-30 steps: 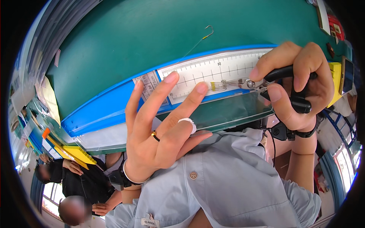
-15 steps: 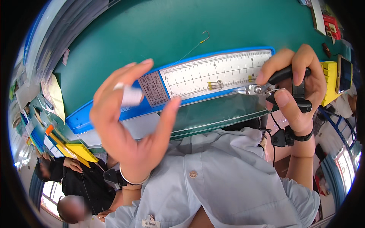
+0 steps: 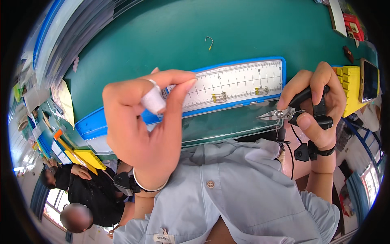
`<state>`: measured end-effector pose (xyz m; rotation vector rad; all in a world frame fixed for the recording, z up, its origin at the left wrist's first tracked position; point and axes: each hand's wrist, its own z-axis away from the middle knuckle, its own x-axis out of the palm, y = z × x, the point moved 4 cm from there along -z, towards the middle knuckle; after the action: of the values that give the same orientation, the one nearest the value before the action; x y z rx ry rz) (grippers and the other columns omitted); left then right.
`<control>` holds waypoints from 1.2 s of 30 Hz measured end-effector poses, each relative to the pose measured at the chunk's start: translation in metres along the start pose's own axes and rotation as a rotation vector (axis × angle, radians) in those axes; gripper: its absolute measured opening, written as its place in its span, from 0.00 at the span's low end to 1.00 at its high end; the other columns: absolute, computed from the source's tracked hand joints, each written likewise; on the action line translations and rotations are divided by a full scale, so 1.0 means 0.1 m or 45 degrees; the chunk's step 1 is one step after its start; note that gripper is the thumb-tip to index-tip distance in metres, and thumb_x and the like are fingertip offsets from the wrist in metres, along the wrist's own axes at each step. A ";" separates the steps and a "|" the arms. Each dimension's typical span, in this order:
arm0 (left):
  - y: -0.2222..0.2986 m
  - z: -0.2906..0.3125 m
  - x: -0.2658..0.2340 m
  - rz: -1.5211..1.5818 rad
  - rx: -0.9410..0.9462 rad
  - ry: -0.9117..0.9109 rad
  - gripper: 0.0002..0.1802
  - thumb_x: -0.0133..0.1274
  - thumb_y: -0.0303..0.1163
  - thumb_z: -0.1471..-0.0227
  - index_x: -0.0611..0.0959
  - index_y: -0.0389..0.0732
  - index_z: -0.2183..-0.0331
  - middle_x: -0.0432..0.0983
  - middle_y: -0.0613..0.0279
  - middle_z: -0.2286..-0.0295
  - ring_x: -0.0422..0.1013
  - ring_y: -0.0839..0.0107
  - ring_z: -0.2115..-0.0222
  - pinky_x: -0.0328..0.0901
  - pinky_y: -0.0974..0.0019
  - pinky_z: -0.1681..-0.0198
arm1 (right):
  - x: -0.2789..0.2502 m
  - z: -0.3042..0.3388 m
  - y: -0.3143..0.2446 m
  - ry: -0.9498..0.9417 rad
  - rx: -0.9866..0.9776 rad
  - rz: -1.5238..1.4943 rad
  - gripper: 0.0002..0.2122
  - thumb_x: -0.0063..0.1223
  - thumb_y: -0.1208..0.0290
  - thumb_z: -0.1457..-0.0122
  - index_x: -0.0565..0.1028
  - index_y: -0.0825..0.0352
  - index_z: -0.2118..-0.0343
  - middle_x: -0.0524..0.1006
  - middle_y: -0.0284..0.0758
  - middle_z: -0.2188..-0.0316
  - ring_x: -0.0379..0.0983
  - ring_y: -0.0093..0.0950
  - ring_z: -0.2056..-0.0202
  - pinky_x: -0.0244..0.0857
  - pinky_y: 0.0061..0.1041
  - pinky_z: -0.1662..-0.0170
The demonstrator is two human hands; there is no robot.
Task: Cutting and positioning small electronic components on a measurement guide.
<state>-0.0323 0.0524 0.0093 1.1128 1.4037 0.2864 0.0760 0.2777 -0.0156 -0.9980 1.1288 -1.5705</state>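
Observation:
My left hand (image 3: 142,118), a white wrap (image 3: 153,101) round one finger, pinches thumb and forefinger together over the left part of a white ruler board (image 3: 203,84). Whatever sits in that pinch is too fine to make out. In my right hand (image 3: 321,103) are small black-handled nippers (image 3: 280,114), their pointed jaws just off the board's near edge. Two small groups of fishing hooks with yellow-bound shanks, a left group (image 3: 219,97) and a right group (image 3: 261,90), lie on the board. Beyond it, a single fishing hook (image 3: 209,43) rests on the green tabletop (image 3: 162,36).
A blue case (image 3: 95,123) holds the board, its clear lid (image 3: 231,126) lying open toward me. At right, a phone (image 3: 369,80) leans on a yellow rack (image 3: 343,89). Another yellow rack (image 3: 87,160) stands at left, near a person in black (image 3: 91,195).
My left thumb and forefinger, apart before, have come together. The single hook has swung round, and its line no longer shows. The nippers have drawn back from the board's edge.

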 end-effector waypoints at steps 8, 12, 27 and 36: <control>0.08 -0.04 0.03 -0.059 0.103 0.003 0.23 0.63 0.13 0.54 0.66 0.41 0.65 0.83 0.51 0.72 0.77 0.74 0.69 0.67 0.71 0.57 | -0.13 0.15 -0.08 0.116 0.026 0.035 0.20 0.66 0.66 0.52 0.60 0.62 0.69 0.76 0.45 0.73 0.75 0.29 0.70 0.73 0.36 0.50; 0.16 -0.06 0.05 0.016 0.153 -0.056 0.24 0.65 0.14 0.55 0.65 0.41 0.66 0.83 0.52 0.73 0.80 0.68 0.69 0.69 0.59 0.52 | -0.03 0.14 -0.04 0.006 -0.159 -0.050 0.18 0.64 0.69 0.54 0.62 0.63 0.70 0.76 0.45 0.75 0.77 0.31 0.68 0.50 0.57 0.35; 0.20 0.04 0.35 0.302 0.169 -0.193 0.27 0.66 0.14 0.56 0.62 0.40 0.65 0.84 0.53 0.74 0.81 0.64 0.69 0.70 0.55 0.52 | 0.01 -0.09 -0.07 0.162 -0.141 -0.103 0.21 0.65 0.61 0.47 0.59 0.60 0.67 0.76 0.45 0.69 0.72 0.28 0.67 0.71 0.26 0.58; 0.22 0.06 0.32 0.337 0.112 -0.146 0.32 0.67 0.13 0.59 0.59 0.42 0.67 0.83 0.49 0.74 0.81 0.63 0.69 0.73 0.65 0.59 | 0.02 -0.11 -0.05 0.118 -0.136 -0.042 0.22 0.66 0.61 0.47 0.59 0.61 0.67 0.76 0.47 0.69 0.71 0.30 0.63 0.73 0.23 0.67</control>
<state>-0.0104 0.0848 0.0043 1.3691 1.1774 0.3467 0.0646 0.2790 -0.0132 -1.0275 1.2772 -1.6107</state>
